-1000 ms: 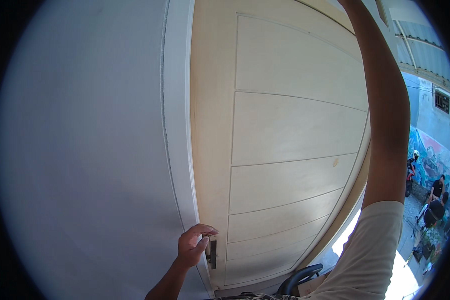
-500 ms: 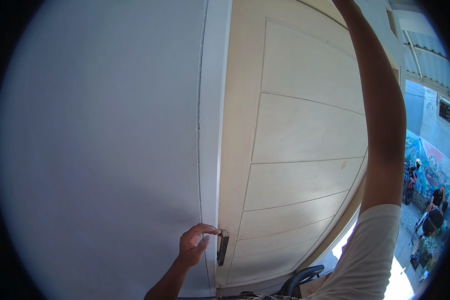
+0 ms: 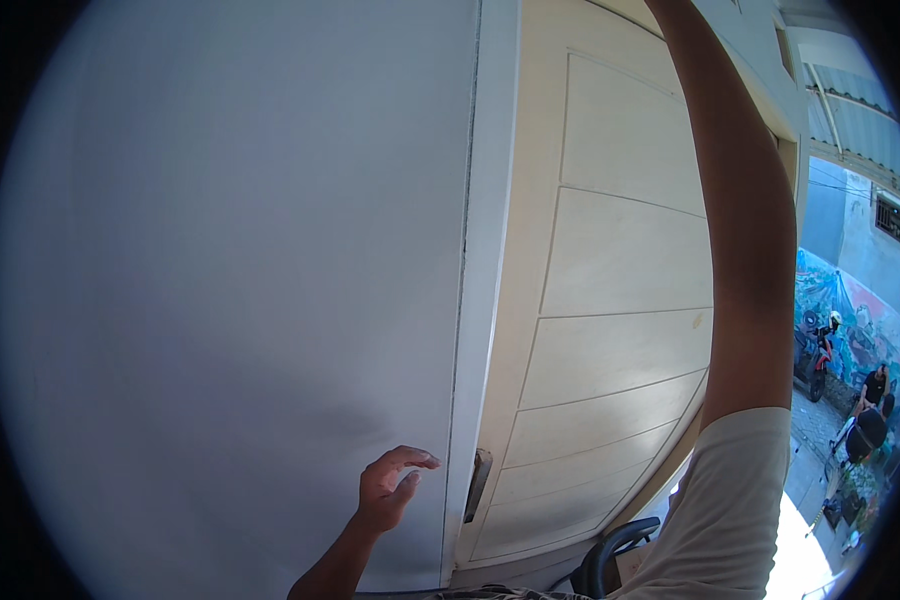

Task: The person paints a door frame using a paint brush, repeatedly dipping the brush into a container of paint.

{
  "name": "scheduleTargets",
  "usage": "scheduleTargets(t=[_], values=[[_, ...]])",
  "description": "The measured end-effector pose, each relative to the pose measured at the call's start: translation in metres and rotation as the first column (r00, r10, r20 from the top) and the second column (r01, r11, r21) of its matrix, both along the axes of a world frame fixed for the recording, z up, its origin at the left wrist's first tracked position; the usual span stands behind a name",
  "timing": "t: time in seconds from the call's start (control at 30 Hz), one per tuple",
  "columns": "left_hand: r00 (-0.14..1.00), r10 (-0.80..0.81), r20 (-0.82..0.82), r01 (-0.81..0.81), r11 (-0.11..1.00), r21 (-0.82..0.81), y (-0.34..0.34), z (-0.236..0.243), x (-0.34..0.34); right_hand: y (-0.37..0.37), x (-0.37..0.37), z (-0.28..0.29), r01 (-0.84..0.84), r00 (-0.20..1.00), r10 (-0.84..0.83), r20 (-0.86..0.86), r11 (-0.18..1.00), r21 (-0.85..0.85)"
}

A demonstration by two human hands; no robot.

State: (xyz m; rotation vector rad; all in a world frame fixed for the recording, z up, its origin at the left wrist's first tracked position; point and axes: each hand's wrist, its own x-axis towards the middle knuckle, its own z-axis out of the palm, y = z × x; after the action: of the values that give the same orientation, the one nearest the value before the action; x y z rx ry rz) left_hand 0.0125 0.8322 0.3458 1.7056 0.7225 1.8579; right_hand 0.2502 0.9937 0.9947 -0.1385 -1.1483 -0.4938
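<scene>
My left hand (image 3: 392, 488) is raised at the lower middle, with thumb and fingers curved apart and nothing between them. It is in front of a pale grey-white wall panel (image 3: 240, 250); whether it touches the panel I cannot tell. Just to its right, a dark metal door handle (image 3: 478, 486) is fixed on a cream door (image 3: 625, 255) with grooved lines. My right arm (image 3: 750, 250) is stretched up along the right side of the door. Its hand is beyond the top edge of the picture.
A white frame strip (image 3: 492, 250) runs between panel and door. Low at the right is a black curved object, perhaps a seat or wheel (image 3: 615, 550). Outside at the far right are a parked motorcycle (image 3: 820, 355), a seated person (image 3: 875, 385) and a painted wall (image 3: 855, 300).
The door, its handle and the frame strip have shifted right in the picture. My left fingertips, earlier right by the handle, now appear apart from it. My right arm stays raised.
</scene>
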Motion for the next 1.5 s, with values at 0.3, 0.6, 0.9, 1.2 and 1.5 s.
scheduleTargets(t=[0.3,0.6,0.9,1.2,1.5], values=[[1.0,-0.013,0.013,0.013,1.0,-0.025,-0.023,-0.002,-0.029,-0.01,-0.035,0.008,-0.353,0.934,0.347,0.088,0.934,0.06],[0.999,0.003,0.038,-0.002,0.999,-0.041,-0.045,-0.009,-0.055,0.054,0.102,-0.003,-0.052,0.978,0.039,-0.205,0.997,-0.058],[1.0,-0.019,0.003,0.019,1.0,-0.023,-0.042,-0.003,-0.054,0.007,0.002,0.009,0.19,0.982,-0.187,-0.037,0.97,0.15],[0.999,-0.048,-0.017,0.048,0.999,0.001,-0.028,-0.001,-0.039,0.035,0.068,0.002,-0.33,0.943,0.331,0.019,0.943,-0.034],[0.997,-0.071,-0.007,0.071,0.997,-0.013,-0.003,0.005,-0.003,0.098,0.185,-0.017,0.35,0.91,-0.332,-0.246,0.936,0.029]])
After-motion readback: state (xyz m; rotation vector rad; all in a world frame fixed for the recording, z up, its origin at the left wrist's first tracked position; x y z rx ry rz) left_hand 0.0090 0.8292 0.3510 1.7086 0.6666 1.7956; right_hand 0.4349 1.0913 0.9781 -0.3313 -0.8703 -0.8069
